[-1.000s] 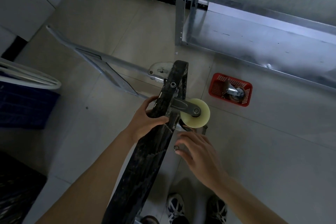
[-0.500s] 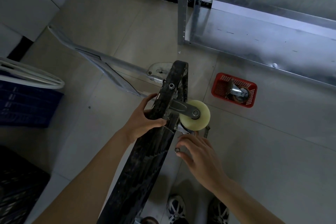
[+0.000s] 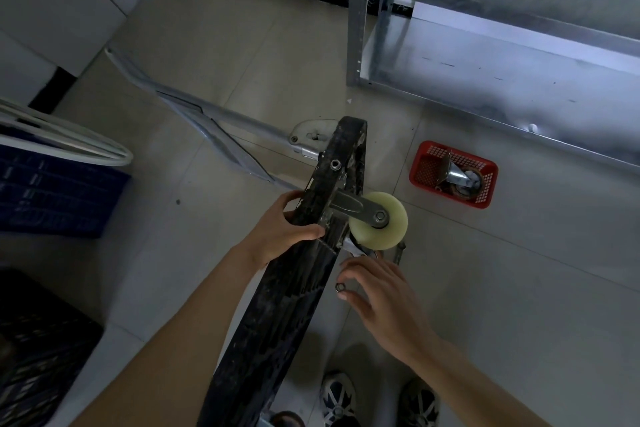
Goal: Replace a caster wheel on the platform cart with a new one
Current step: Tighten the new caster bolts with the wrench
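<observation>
Left hand (image 3: 277,229): grips the upended cart deck (image 3: 304,274).
Right hand (image 3: 377,291): pinches a small nut (image 3: 339,286) (below the pale caster wheel (image 3: 379,220)).

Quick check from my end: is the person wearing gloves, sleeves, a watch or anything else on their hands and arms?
Nothing shows. The left hand and right hand are bare, with no gloves, rings or watch in view. Both forearms are bare to the frame edge, so no sleeves show. Fingernails look short and plain.
</observation>
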